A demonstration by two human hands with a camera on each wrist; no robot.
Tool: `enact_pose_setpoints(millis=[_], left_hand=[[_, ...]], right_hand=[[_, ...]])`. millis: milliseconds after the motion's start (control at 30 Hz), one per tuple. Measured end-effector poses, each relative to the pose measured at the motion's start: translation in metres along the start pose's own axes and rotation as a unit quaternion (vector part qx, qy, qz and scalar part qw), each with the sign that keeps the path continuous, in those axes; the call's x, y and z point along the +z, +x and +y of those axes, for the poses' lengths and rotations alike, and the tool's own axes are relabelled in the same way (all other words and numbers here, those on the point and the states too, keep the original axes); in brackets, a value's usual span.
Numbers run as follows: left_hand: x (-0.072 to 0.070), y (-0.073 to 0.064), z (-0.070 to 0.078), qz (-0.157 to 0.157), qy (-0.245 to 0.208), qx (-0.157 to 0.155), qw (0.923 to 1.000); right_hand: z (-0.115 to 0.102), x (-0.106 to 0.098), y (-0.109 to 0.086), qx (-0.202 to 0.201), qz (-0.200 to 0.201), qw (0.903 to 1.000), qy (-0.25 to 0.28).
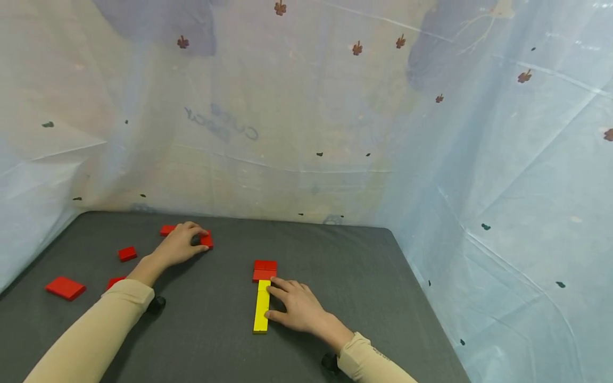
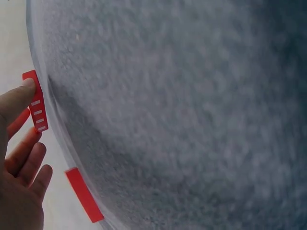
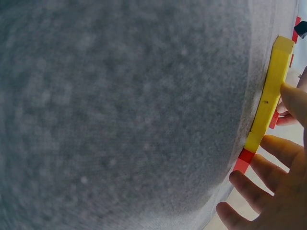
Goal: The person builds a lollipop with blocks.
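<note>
My left hand (image 1: pixel 177 244) pinches a flat red block (image 1: pixel 207 240) between thumb and fingers at the back left of the table. In the left wrist view, the thumb lies on this block, whose side carries white marks. My right hand (image 1: pixel 301 307) rests beside a long yellow block (image 1: pixel 261 311), thumb and fingertips touching its right side with the fingers spread. A short yellow piece (image 1: pixel 264 285) continues the strip at its far end. Beyond it, touching or nearly so, are two red blocks (image 1: pixel 265 270) set against each other.
Loose red blocks lie to the left: one (image 1: pixel 66 288) near the left edge, one (image 1: pixel 127 254) farther back, and one (image 1: pixel 115 282) partly hidden by the left forearm. Another red block (image 1: pixel 167 230) sits behind the left hand. A pale plastic sheet (image 1: pixel 287 133) hangs around the dark grey table (image 1: pixel 215 346).
</note>
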State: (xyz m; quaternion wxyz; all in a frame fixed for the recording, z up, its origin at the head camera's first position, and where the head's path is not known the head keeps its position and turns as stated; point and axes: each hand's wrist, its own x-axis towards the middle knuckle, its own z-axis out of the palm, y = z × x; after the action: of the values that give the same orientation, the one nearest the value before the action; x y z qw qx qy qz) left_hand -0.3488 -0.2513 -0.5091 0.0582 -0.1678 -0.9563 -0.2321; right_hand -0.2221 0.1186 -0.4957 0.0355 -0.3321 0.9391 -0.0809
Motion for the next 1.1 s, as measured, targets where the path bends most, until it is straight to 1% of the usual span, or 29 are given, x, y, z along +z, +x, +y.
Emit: enact_pose_setpoints(millis=[133,267,433,633,900,1100], left_hand=[[0.001,0.0,0.007,0.006,-0.004,0.014,0.9999],[0.003,0.0,0.018,0.009,-0.008,0.033,0.9994],[0.009,0.001,0.032,0.015,-0.008,0.059,0.9981],[0.016,0.0,0.052,0.023,-0.004,0.091,0.9955],[0.029,0.003,0.069,0.012,0.005,0.115,0.9933],[0.037,0.004,0.08,-0.003,0.015,0.129,0.9915]], right_hand=[[0.0,0.0,-0.001,0.0,0.001,1.0,0.001],[0.0,-0.001,-0.001,0.0,0.004,1.0,0.002],[-0.001,-0.001,-0.001,0.0,0.004,1.0,0.002],[-0.001,-0.001,-0.001,-0.001,0.003,1.0,0.005],[-0.002,-0.001,0.0,0.007,-0.001,1.0,0.001],[-0.001,-0.001,0.001,0.011,-0.006,0.9999,-0.002]])
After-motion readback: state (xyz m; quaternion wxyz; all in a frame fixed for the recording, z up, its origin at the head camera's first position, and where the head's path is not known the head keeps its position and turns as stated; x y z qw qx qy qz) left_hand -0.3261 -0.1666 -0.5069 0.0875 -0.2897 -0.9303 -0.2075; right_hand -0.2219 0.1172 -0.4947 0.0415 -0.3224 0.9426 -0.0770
